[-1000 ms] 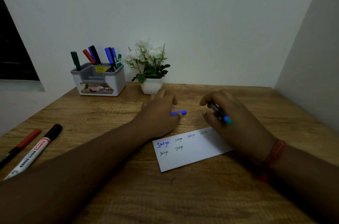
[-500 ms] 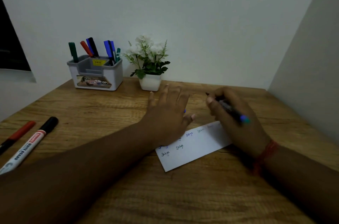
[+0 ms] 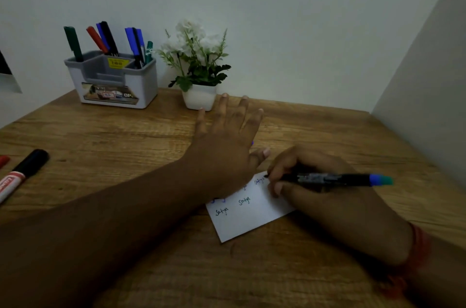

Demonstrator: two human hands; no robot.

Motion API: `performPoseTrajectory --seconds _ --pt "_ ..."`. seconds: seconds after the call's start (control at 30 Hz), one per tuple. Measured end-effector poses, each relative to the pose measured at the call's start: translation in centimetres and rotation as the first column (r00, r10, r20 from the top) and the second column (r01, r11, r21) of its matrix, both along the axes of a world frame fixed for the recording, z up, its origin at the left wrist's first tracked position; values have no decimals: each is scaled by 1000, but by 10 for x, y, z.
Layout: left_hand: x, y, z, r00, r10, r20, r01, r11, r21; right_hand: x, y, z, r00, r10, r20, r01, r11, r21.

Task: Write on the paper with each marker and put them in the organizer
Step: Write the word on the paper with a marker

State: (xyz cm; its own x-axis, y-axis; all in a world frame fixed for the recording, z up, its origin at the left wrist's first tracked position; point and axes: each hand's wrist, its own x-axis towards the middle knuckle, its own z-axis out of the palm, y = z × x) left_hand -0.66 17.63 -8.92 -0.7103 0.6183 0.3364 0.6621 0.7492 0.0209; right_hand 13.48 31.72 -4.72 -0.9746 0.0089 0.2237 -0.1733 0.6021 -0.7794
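Head view, looking down on a wooden tabletop (image 3: pixel 100 136). Paper (image 3: pixel 252 217) taken as landmark: a small white slip lying flat, several short words already written across it. Right hand (image 3: pixel 315 189) at the paper's right edge, fingers curled round a black marker (image 3: pixel 327 178), tip touching the paper's upper right part, blue-and-teal end pointing away to the right. Left hand (image 3: pixel 227 146) over the paper's upper left part, fingers straight and spread, holding nothing; contact with the sheet not clear. Far beyond the paper to the left, the organizer (image 3: pixel 113 81) against the wall, several markers upright inside. Well left of the paper, two more markers (image 3: pixel 22 171) lying loose. Probably light, stiff and smooth, this marker: best pinched low on the barrel near the tip. Paper thin, apt to slide unless pinned.
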Motion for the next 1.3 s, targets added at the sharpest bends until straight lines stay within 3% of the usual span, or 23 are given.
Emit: performPoseTrajectory --seconds 0.5,1.3 --pt "-5 3 -4 999 10 -47 -11 1000 -17 0 -3 -3 994 -96 49 94 995 45" --pt "-3 3 -1 1000 26 -11 -26 998 -56 -2 -1 -4 992 -107 60 104 993 55"
